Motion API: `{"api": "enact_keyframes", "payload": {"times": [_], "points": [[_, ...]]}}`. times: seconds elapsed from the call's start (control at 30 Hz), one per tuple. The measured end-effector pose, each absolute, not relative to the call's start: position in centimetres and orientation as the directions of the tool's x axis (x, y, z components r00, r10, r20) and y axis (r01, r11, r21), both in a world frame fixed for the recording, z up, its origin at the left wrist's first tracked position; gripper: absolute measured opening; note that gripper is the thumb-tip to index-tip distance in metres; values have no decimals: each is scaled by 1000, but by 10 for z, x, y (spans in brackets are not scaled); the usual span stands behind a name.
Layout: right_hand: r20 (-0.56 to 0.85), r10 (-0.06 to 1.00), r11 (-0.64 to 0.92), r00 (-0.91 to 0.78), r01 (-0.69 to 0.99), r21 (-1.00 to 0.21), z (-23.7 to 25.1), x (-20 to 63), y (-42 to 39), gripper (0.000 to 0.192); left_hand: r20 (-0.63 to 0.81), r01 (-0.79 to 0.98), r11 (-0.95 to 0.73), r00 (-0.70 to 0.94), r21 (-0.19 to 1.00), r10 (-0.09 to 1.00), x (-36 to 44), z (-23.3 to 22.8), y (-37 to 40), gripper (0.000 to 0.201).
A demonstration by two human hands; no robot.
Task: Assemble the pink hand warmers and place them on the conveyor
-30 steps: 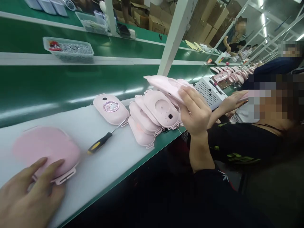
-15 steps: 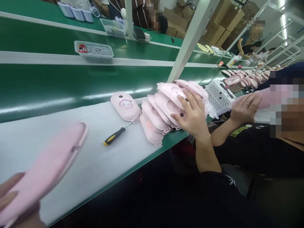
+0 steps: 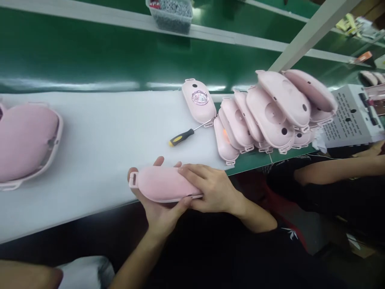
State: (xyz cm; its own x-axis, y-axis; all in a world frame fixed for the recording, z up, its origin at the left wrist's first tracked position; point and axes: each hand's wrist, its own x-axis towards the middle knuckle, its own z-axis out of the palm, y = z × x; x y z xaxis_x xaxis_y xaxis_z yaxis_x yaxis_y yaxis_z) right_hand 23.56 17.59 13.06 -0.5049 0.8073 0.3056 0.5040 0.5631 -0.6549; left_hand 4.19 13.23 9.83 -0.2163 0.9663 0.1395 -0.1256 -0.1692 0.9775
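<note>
Half a second ago my right hand (image 3: 213, 188) was out on the leaning stack of pink shells (image 3: 270, 116) and my left hand (image 3: 159, 208) was swinging a pink shell (image 3: 164, 186) up at the frame's edge; now both hands meet on that shell at the near edge of the white worktop (image 3: 99, 136). I read this as the piece being brought in for close handling. My left hand cups it from below, fingers curled up behind; my right hand lies over its right end, fingers half closed. Its long axis runs left to right, smooth side up, slotted tab to the left. A screwdriver (image 3: 183, 136) lies beyond it, beside a single shell (image 3: 198, 100).
</note>
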Motion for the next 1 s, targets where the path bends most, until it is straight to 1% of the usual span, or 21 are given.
{"api": "enact_keyframes", "payload": {"times": [0.07, 0.13, 0.2, 0.27, 0.3, 0.37, 0.4, 0.43, 0.5, 0.57, 0.6, 0.7, 0.77, 0.8, 0.83, 0.9, 0.97, 1.0], "points": [[225, 768, 568, -599, 477, -670, 131, 235, 177, 81, 160, -134, -190, -212, 972, 964, 45, 98, 132, 116], [176, 713, 553, -678, 391, -735, 135, 239, 183, 87, 188, -112, -215, -212, 970, 959, 40, 98, 133, 115], [150, 677, 515, -720, 319, -796, 137, 245, 192, 87, 188, -86, -208, -201, 974, 961, 32, 98, 135, 118], [117, 683, 471, -721, 312, -826, 138, 251, 200, 79, 164, -91, -184, -193, 979, 967, 26, 96, 135, 117], [90, 697, 448, -711, 335, -829, 139, 254, 203, 70, 161, -93, -182, -201, 979, 966, 25, 94, 135, 116], [36, 723, 423, -690, 401, -813, 138, 256, 205, 54, 174, -69, -194, -229, 979, 958, 23, 88, 132, 113], [33, 738, 429, -674, 430, -795, 138, 256, 205, 51, 186, -45, -202, -238, 978, 953, 23, 85, 130, 112], [55, 755, 447, -653, 452, -772, 138, 254, 203, 51, 195, -19, -205, -237, 979, 952, 23, 83, 129, 113], [133, 784, 500, -606, 490, -714, 140, 248, 198, 59, 205, 30, -203, -209, 979, 956, 22, 80, 125, 116], [208, 795, 553, -569, 541, -633, 144, 237, 193, 65, 212, 63, -204, -169, 977, 963, 21, 81, 121, 120], [242, 795, 578, -557, 572, -582, 147, 232, 191, 64, 215, 70, -207, -144, 976, 966, 21, 82, 120, 121], [377, 757, 653, -533, 645, -398, 155, 217, 189, 50, 208, 46, -206, -56, 978, 976, 20, 87, 118, 122], [432, 726, 677, -534, 666, -314, 158, 211, 191, 33, 200, 34, -199, -33, 979, 979, 20, 90, 119, 124], [433, 704, 699, -563, 656, -284, 160, 210, 193, 24, 199, 37, -198, -46, 980, 979, 19, 91, 120, 124], [429, 679, 725, -596, 638, -260, 160, 211, 194, 18, 199, 42, -197, -70, 980, 977, 19, 92, 121, 124], [432, 611, 787, -663, 568, -241, 161, 213, 197, 17, 209, 55, -203, -126, 978, 970, 19, 94, 125, 121], [489, 564, 824, -666, 497, -273, 159, 217, 198, 20, 213, 54, -207, -138, 977, 967, 19, 98, 130, 115], [523, 560, 827, -642, 474, -302, 158, 219, 197, 26, 215, 44, -211, -129, 976, 968, 20, 100, 131, 112]]}}
